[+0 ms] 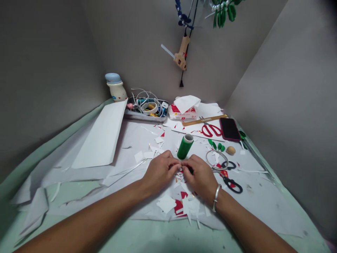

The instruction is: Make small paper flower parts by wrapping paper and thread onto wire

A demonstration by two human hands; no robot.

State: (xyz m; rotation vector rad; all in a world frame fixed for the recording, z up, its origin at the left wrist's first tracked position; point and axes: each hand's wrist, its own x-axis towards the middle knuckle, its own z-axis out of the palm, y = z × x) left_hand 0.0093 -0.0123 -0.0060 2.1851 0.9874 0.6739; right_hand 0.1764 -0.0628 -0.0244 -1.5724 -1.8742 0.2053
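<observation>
My left hand (160, 172) and my right hand (200, 174) meet at the fingertips above the white paper-covered table. Between them they pinch a small item, mostly hidden by the fingers, so I cannot tell what it is. Just beyond the fingers stands a spool of green thread (185, 147), tilted slightly. Red and white paper scraps (181, 205) lie below my hands. A wire ring (216, 160) and black-handled scissors (232, 185) lie to the right of my right hand, which wears a silver bangle (216, 198) on the wrist.
Red-handled scissors (211, 130), a phone in a dark red case (230, 129) and a wooden ruler (204, 120) lie at the back right. Behind them are a tissue pack (183, 110) and a metal tray of cables (146, 111). A folded white paper sheet (101, 135) lies left; a glue gun (182, 52) hangs above.
</observation>
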